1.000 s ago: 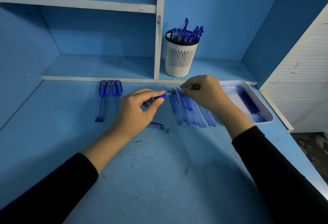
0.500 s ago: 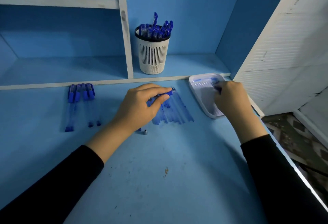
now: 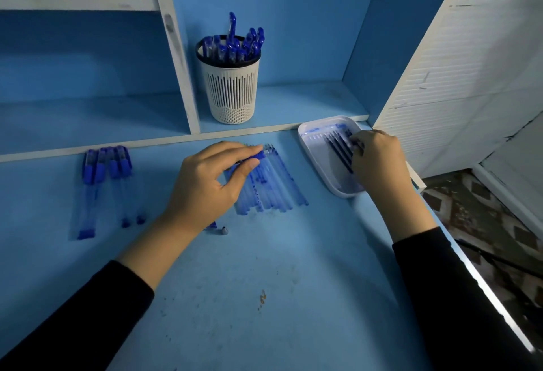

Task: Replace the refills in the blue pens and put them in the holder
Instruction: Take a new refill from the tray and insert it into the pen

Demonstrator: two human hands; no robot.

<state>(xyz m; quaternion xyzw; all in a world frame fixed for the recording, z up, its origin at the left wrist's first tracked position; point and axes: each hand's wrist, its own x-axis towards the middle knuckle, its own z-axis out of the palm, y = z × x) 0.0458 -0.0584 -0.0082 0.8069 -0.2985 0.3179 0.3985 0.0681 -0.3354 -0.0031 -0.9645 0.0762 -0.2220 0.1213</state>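
The blue pen (image 3: pixel 255 156) is pinched between the thumb and forefinger of the left hand (image 3: pixel 205 187), in front of the holder (image 3: pixel 232 91) and just above the bench (image 3: pixel 264 297). Its long axis runs on a slant: the blue end points away and to the right, toward the foot of the holder, and the rest of the barrel runs back under the palm, out of sight.

Under that hand, also in front of the holder, a row of clear tubes (image 3: pixel 273 188) lies side by side on the bench, long axes running away from the person. A small metal tip (image 3: pixel 224 230) lies nearer, by the left wrist.

Right of the holder sits a white tray (image 3: pixel 307 147) with dark refills (image 3: pixel 338 150) lying lengthwise in it. The right hand (image 3: pixel 379 162) is in the tray, well apart from the left, curled fingertips on the refills; whether it has one pinched cannot be told.

Left of the holder, four capped pens (image 3: pixel 105 170) lie parallel, caps toward the shelf (image 3: pixel 293 100). The holder stands on that shelf, full of blue pens (image 3: pixel 235 47) standing caps up.
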